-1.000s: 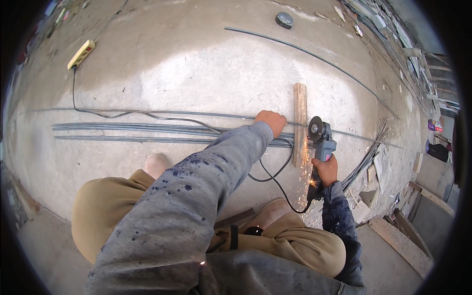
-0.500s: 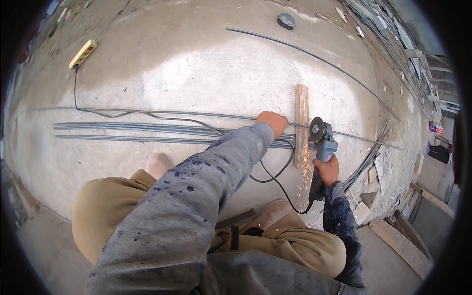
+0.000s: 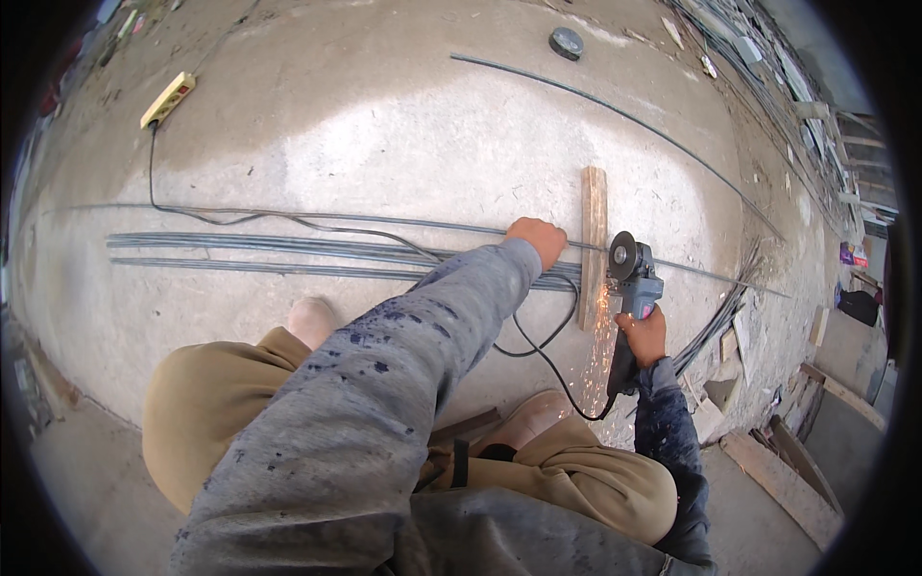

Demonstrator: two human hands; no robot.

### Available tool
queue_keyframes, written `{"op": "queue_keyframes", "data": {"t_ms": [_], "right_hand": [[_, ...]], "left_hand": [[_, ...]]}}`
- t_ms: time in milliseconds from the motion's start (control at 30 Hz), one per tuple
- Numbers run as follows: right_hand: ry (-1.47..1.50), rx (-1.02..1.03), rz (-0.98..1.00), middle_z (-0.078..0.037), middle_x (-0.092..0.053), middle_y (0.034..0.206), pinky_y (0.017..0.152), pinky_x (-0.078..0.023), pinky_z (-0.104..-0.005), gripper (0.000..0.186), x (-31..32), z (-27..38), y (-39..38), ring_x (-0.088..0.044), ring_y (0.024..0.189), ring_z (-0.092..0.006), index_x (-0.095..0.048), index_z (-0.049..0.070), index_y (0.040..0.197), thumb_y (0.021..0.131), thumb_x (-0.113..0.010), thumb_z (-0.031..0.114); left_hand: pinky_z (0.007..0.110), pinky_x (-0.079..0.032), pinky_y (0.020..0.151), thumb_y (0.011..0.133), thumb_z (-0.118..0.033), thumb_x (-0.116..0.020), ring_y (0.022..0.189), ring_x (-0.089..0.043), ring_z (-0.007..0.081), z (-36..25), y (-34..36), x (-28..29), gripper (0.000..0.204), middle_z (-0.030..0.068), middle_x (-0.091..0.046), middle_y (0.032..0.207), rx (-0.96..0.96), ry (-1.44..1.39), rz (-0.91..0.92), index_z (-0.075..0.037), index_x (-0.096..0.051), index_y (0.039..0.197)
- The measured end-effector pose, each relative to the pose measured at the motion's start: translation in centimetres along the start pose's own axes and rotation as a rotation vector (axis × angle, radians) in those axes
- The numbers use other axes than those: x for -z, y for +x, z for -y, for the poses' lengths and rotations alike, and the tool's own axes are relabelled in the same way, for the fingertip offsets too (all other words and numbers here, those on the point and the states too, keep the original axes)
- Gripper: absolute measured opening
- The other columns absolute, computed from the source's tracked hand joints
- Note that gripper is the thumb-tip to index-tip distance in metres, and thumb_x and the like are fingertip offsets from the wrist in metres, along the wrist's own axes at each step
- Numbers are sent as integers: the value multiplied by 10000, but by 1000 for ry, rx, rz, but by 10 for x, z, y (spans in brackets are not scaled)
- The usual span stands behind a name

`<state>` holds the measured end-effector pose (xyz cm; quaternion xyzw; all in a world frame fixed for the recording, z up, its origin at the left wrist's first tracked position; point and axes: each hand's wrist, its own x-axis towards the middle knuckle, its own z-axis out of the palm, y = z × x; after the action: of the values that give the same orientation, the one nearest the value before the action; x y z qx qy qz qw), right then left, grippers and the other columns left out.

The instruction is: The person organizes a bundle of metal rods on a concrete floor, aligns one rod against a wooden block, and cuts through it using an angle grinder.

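My right hand [image 3: 643,336] is wrapped round the body of an angle grinder [image 3: 638,290]. Its dark disc [image 3: 623,257] meets a long thin steel rod [image 3: 403,224], and orange sparks stream down toward my foot. Just left of a wooden block [image 3: 594,216], my left hand [image 3: 538,242] is closed on that rod, its fingers partly hidden from above. The rod lies across the block and runs on to the right past the disc. Nearer to me, a bundle of similar steel rods [image 3: 288,248] lies on the floor, partly covered by my left sleeve.
The grinder's black cord [image 3: 538,351] loops over the bundle to a yellow power strip [image 3: 169,100] at the far left. Another rod [image 3: 615,108] and a round dark object [image 3: 566,43] lie beyond. Bent rods [image 3: 715,322] and wooden boards [image 3: 783,485] are at the right.
The view has shifted slightly. Sparks still fly from the grinder, and both hands keep nearly the same position on the rod and the tool.
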<state>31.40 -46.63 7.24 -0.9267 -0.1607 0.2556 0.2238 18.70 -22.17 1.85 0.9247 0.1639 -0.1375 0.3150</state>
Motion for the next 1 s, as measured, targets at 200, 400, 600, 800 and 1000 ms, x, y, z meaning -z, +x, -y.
{"op": "queue_keyframes", "data": {"t_ms": [200, 400, 600, 800, 1000], "right_hand": [[-7, 18, -9, -153, -658, 821, 686, -505, -350, 435, -4, 4, 15, -641, 739, -247, -578, -54, 931, 617, -732, 204], [49, -8, 31, -148, -660, 826, 686, -504, -346, 434, -2, -3, -4, -638, 743, -234, -581, -51, 935, 616, -736, 200], [18, 7, -7, -152, -661, 827, 687, -504, -350, 437, -6, -3, 16, -639, 737, -240, -581, -50, 939, 622, -735, 209], [-46, -13, 24, -154, -660, 822, 682, -504, -357, 436, 0, 5, -1, -639, 734, -243, -583, -49, 936, 624, -735, 216], [31, -21, 32, -146, -662, 830, 684, -501, -352, 424, -1, -2, 0, -635, 735, -235, -586, -47, 933, 627, -736, 205]], "left_hand": [[406, -509, 770, 924, -232, -482, 915, -656, 288, 0, 2, -1, 249, 124, -686, 971, 10, 25, 17, -104, -660, 1042], [408, -506, 773, 925, -239, -478, 919, -654, 294, 2, 0, -1, 251, 125, -686, 970, 4, 4, 7, -104, -661, 1031], [416, -503, 776, 922, -243, -479, 917, -653, 298, 1, -1, -1, 250, 124, -685, 968, 9, 2, -3, -106, -662, 1025], [408, -509, 764, 919, -233, -481, 912, -656, 290, 1, 1, 0, 245, 116, -687, 965, 24, 14, 23, -112, -661, 1033], [407, -510, 761, 921, -250, -483, 917, -656, 284, 0, 1, 0, 256, 120, -685, 972, 4, 17, 20, -106, -659, 1040]]}}
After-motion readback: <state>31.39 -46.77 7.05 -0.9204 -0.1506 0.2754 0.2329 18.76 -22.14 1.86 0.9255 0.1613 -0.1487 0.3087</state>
